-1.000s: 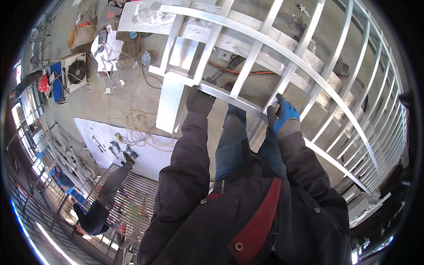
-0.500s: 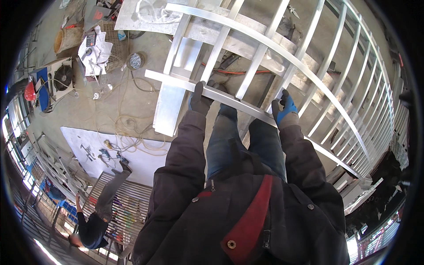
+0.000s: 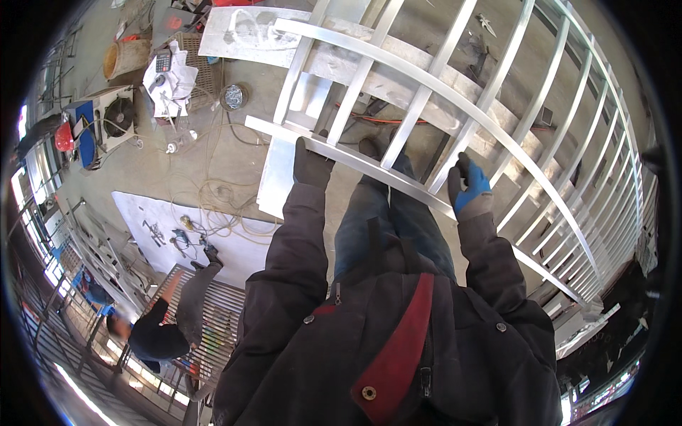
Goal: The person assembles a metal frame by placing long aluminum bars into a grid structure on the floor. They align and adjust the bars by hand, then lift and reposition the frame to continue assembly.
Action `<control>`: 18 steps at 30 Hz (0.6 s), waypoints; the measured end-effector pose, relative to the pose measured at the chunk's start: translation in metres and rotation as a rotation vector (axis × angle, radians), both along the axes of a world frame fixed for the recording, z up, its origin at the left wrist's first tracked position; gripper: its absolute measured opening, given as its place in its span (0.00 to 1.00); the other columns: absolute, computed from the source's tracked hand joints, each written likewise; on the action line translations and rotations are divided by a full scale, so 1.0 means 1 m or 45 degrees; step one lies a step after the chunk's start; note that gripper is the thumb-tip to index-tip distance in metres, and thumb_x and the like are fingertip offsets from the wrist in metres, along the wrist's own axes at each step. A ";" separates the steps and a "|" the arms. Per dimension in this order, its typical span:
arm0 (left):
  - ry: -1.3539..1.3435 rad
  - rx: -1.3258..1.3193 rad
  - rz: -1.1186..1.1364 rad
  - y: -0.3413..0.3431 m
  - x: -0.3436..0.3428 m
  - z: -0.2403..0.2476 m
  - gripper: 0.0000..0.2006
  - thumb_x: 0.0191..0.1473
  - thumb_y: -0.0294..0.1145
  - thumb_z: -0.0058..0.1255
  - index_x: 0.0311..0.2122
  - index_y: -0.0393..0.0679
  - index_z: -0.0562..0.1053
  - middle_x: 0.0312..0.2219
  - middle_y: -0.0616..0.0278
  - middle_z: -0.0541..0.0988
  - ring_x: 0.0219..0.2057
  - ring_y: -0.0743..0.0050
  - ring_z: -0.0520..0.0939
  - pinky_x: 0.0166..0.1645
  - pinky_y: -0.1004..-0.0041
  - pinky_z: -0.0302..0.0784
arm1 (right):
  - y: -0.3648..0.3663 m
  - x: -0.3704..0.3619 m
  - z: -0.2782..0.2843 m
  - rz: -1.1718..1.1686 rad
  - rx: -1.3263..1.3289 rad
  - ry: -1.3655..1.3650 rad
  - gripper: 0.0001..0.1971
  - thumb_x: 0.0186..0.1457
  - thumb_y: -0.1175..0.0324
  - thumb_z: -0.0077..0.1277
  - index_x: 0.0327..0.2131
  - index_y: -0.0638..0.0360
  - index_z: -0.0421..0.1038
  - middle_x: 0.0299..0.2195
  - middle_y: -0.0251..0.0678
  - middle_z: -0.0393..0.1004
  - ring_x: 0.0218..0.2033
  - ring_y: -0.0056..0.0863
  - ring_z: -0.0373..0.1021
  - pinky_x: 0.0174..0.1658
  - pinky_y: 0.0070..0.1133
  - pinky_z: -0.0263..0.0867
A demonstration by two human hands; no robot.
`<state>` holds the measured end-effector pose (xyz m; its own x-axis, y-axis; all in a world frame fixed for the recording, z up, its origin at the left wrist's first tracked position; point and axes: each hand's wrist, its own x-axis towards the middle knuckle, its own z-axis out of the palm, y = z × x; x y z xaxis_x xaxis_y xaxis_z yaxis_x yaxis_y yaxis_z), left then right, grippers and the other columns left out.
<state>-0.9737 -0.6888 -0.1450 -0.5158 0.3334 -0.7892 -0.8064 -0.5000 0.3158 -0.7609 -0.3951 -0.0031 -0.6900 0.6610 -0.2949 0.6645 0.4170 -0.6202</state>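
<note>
A large silvery metal railing frame (image 3: 387, 169), with straight rungs and a curved bar, stretches in front of me and off to the right. My left hand (image 3: 311, 162), in a dark glove, is closed on its near rail close to the left end; some of the fingers are hidden behind the rail. At the inner side of a rung further right, my right hand (image 3: 469, 186), in a blue and black glove, is closed on the frame. Part of that grip is hidden. My legs (image 3: 391, 220) stand close together beneath the near rail.
At left lie a white sheet (image 3: 135, 220) with tools, tangled hoses (image 3: 220, 192), a round tin (image 3: 233, 96) and a fan unit (image 3: 117, 117). Papers with a calculator (image 3: 163, 60) rest by a wicker basket (image 3: 195, 50). A co-worker (image 3: 167, 326) bends over a slatted metal frame (image 3: 220, 312) at lower left.
My left hand has shifted along the rail toward its left end. My legs have come closer together, and a shoe now shows past the rail. The whole view has shifted slightly.
</note>
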 end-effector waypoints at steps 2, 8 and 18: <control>0.136 -0.137 -0.084 0.001 -0.001 -0.004 0.32 0.60 0.60 0.54 0.60 0.48 0.68 0.57 0.56 0.74 0.59 0.55 0.74 0.62 0.54 0.73 | -0.004 -0.016 0.009 0.129 -0.183 0.061 0.16 0.59 0.65 0.57 0.49 0.59 0.76 0.42 0.50 0.80 0.43 0.43 0.79 0.46 0.34 0.74; 0.160 -0.143 -0.131 -0.002 0.000 -0.001 0.36 0.62 0.60 0.52 0.64 0.43 0.63 0.57 0.51 0.72 0.58 0.53 0.74 0.63 0.52 0.71 | -0.025 -0.092 0.001 0.352 -0.507 -0.071 0.18 0.62 0.59 0.55 0.52 0.57 0.75 0.42 0.46 0.81 0.43 0.39 0.79 0.47 0.28 0.73; 0.267 -0.256 -0.107 0.004 -0.019 0.012 0.40 0.63 0.63 0.49 0.67 0.41 0.58 0.54 0.48 0.74 0.56 0.48 0.76 0.61 0.50 0.72 | -0.079 -0.300 -0.068 0.293 -0.635 -0.091 0.32 0.59 0.42 0.55 0.53 0.63 0.75 0.42 0.46 0.82 0.43 0.34 0.77 0.49 0.28 0.70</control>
